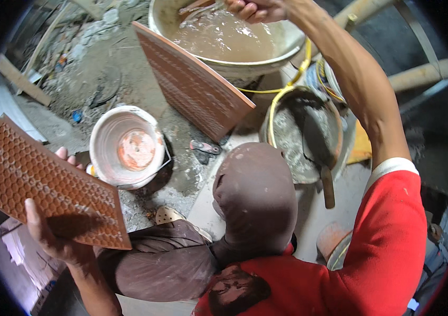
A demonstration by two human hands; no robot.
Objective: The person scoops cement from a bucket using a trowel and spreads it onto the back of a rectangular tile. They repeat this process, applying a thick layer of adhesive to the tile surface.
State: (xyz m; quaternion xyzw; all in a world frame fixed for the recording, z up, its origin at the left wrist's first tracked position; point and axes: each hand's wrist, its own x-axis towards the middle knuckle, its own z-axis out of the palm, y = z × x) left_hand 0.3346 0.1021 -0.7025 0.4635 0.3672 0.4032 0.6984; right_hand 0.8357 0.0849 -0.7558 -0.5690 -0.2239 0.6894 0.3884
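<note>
My left hand (50, 231) grips a reddish-brown tile (50, 179) by its edges, with the thumb across its honeycomb-ribbed back. The tile is tilted at the left of the head view. My right hand (255, 9) reaches over a large tub (156, 21) of murky water, its fingers curled. The frame's top edge cuts that hand off, so what it holds, if anything, is hidden. Water splashes beside it, near a reddish-brown piece (195, 6) at the tub's far side. A second ribbed tile (192, 79) leans against the tub's near side.
A whitish bucket (97, 142) stands near the held tile. Right of my knee, a trowel (319, 139) rests in a bucket of grey wet mix (287, 126). A yellow cord (304, 66) runs beside it. A small-handled tool (205, 147) lies on the floor; rubble (87, 37) covers the far left.
</note>
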